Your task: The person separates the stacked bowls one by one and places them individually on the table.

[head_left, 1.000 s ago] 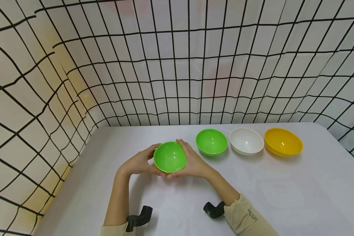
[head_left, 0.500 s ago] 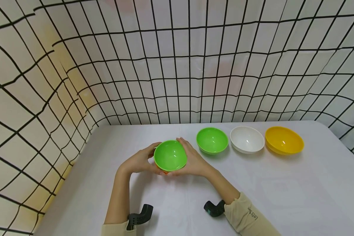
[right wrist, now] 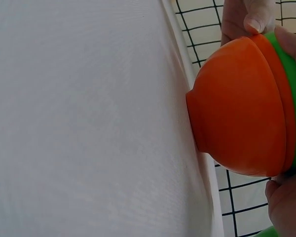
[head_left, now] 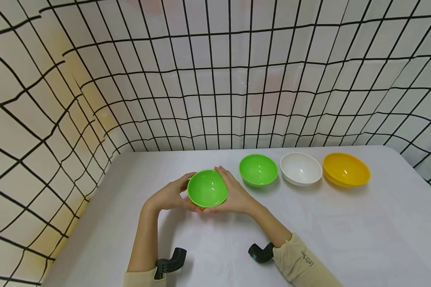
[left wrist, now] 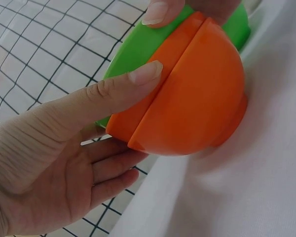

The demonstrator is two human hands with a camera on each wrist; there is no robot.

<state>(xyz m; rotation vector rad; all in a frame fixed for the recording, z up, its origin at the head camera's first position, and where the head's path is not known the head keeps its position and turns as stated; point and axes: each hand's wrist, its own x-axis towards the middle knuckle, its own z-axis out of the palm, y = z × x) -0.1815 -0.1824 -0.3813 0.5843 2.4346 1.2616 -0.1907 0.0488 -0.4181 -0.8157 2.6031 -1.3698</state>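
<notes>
A stack of nested bowls is held between both hands in the middle of the table, its foot right at the white cloth. The green bowl (head_left: 207, 189) is uppermost; below it show two orange bowls, the lower orange bowl (left wrist: 197, 94) mostly covering the other. My left hand (head_left: 172, 196) grips the stack from the left, thumb on the upper orange bowl's side in the left wrist view, fingers behind. From the right, my right hand (head_left: 236, 196) grips the green bowl, thumb at the near side, fingers around the far side. Both thumbs nearly meet at the front.
Right of the stack, a second green bowl (head_left: 258, 170), a white bowl (head_left: 301, 169) and a yellow bowl (head_left: 346, 170) stand in a row near the back edge of the white-covered table (head_left: 309, 227). Black-gridded white cloth walls (head_left: 222, 83) rise behind and at the left.
The hands and the stack hold nearly still. The whole head view has shifted very slightly, with the scene a little higher in the frame.
</notes>
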